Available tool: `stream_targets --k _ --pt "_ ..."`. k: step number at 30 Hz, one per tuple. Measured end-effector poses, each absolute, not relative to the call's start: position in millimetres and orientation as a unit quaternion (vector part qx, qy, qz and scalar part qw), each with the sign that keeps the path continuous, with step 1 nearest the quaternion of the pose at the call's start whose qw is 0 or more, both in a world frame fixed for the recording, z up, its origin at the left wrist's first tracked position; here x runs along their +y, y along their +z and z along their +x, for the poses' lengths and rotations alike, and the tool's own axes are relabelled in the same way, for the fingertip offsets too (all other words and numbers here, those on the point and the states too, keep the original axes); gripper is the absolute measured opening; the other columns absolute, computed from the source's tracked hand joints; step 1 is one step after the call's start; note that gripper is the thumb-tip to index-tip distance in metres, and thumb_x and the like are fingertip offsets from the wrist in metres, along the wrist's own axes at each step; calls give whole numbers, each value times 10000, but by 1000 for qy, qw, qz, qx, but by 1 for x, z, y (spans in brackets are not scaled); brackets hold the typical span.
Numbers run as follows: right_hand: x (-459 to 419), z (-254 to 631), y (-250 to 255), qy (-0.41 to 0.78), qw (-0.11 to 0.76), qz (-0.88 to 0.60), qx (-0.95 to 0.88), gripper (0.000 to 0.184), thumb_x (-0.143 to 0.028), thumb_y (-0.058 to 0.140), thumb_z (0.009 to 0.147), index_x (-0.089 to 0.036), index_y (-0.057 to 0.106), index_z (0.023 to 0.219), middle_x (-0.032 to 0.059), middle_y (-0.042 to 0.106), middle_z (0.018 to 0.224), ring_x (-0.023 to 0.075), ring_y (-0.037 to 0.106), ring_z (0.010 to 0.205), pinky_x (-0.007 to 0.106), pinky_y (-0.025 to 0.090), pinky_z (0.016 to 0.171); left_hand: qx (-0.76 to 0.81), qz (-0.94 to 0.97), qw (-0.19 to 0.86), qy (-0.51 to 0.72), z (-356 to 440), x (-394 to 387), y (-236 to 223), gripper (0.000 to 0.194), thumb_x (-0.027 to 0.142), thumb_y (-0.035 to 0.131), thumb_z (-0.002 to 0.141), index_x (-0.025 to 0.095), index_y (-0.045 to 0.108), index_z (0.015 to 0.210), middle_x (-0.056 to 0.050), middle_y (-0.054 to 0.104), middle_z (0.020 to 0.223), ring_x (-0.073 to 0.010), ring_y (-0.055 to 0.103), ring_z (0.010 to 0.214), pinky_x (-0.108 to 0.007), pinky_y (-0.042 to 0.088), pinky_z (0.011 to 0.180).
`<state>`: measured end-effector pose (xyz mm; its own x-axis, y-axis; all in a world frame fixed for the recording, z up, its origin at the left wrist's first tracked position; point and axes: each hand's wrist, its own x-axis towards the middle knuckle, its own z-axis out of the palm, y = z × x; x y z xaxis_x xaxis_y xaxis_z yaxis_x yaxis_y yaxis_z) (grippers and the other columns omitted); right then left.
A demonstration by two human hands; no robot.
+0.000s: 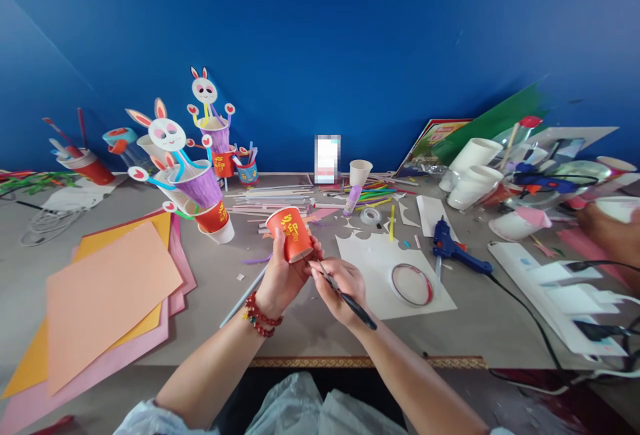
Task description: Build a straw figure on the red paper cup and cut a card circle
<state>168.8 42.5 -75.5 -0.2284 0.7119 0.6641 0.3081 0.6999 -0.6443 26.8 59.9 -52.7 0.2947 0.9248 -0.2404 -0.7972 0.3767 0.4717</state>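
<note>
My left hand (289,275) is wrapped round a red paper cup (291,235) with gold lettering, tilted over the front of the table. In my right hand (345,285), fingers closed, is a pair of black-handled scissors (357,310), seen nearly edge-on. Their metal tip points at the cup's base, close to my left fingers; whether it pierces the cup is hidden. To the left stands a rabbit figure (167,135) of stacked cups and pipe cleaners, with a similar rabbit figure (205,90) behind it.
Coloured paper sheets (115,295) lie left. White paper with cut edges (370,268), a tape roll (411,284) and a blue glue gun (453,245) lie right, beside a power strip (550,295). Pipe cleaners (375,191) lie behind. Another person's hand (610,228) shows far right.
</note>
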Motion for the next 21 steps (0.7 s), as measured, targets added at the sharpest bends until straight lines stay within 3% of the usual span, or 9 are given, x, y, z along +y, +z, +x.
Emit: stream_targets --k 16,21 --pt "38 163 -75 244 531 -388 -712 140 -207 561 941 -240 681 1005 42 766 838 204 717 797 322 565 755 252 105 772 574 34 57 -50 594 704 563 813 129 664 921 -64 676 794 -183 673 760 -235 514 610" --pt "35 158 -77 338 533 -413 -657 141 -262 563 957 -228 697 986 34 769 856 196 710 799 321 559 779 253 74 753 603 38 57 -52 609 715 579 794 125 678 905 -57 681 777 -180 671 765 -260 538 712"
